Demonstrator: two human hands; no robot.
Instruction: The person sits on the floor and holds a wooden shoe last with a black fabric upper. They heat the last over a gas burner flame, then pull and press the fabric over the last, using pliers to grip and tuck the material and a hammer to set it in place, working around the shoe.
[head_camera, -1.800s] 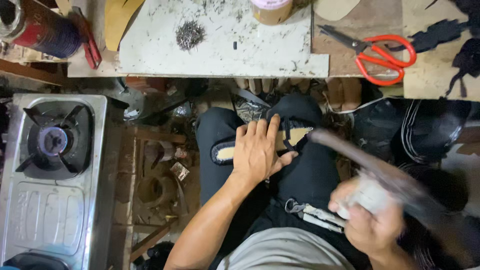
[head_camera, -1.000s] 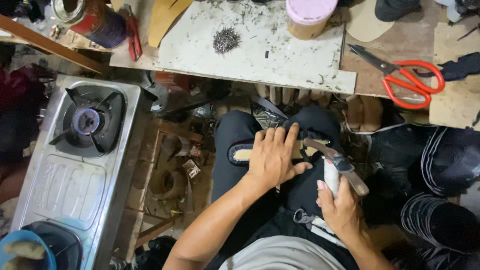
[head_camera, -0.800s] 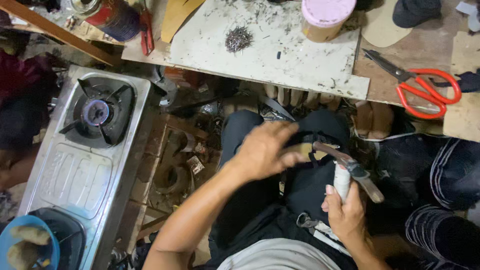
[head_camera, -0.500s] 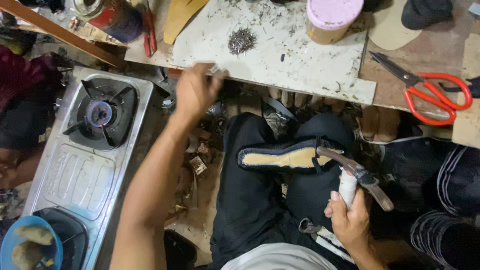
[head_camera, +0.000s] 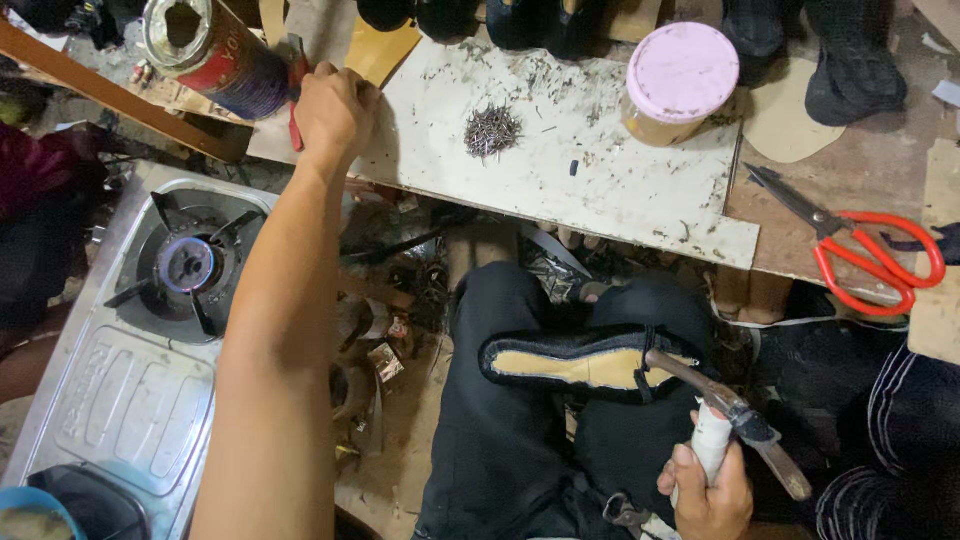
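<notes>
Shoe on lap, hammer in hand

Black upturned shoe (head_camera: 590, 362), tan insole showing, lies across the lap. Right hand (head_camera: 708, 490) is clamped on a white-handled hammer (head_camera: 722, 420). Left hand (head_camera: 335, 110), fingers curled, rests on the surface (head_camera: 620, 190) at red-handled pliers (head_camera: 296, 100); whether it grasps them is unclear.

Board (head_camera: 620, 190) runs across top centre of frame w/ nail pile (head_camera: 492, 130) on its middle and lidded tub (head_camera: 680, 80) on its right end; tin can (head_camera: 215, 55) sits upper left, w/ left hand (head_camera: 335, 110) just right of it at the board's left edge. Scissors (head_camera: 865, 250) lie at right edge; gas stove (head_camera: 150, 340) fills lower left. Shoe (head_camera: 590, 362) lies sole-up across the lap, centre-right, w/ hammer (head_camera: 730, 415) and right hand (head_camera: 710, 490) below it, bottom right.
</notes>
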